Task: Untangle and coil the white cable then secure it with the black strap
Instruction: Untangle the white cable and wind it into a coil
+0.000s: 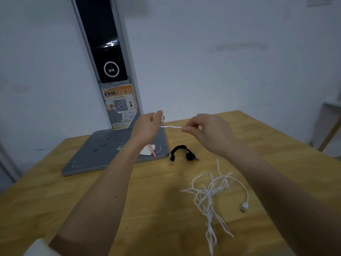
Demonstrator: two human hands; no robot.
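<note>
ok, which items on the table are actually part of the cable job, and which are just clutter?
In the job:
- white cable, one stretch held taut between left hand and right hand
- black strap, lying untouched on the wooden table

Just lying about:
- grey scanner stand
- orange QR sticker
- pink pen

Wooden worktop [129, 209], light grain, corner at far right. Grey base plate [103, 154] lies flat at far left-centre, a post rising from its back edge; white card [146, 150] and pink pen [152, 150] on the plate's near right corner. Black strap [181, 152] just right of the plate, curved, one end rolled up, on the wood. White cable [210, 196] in a loose tangle at near right, plug [244, 207] at its right side, flat on the wood. Strap and tangle apart.
</note>
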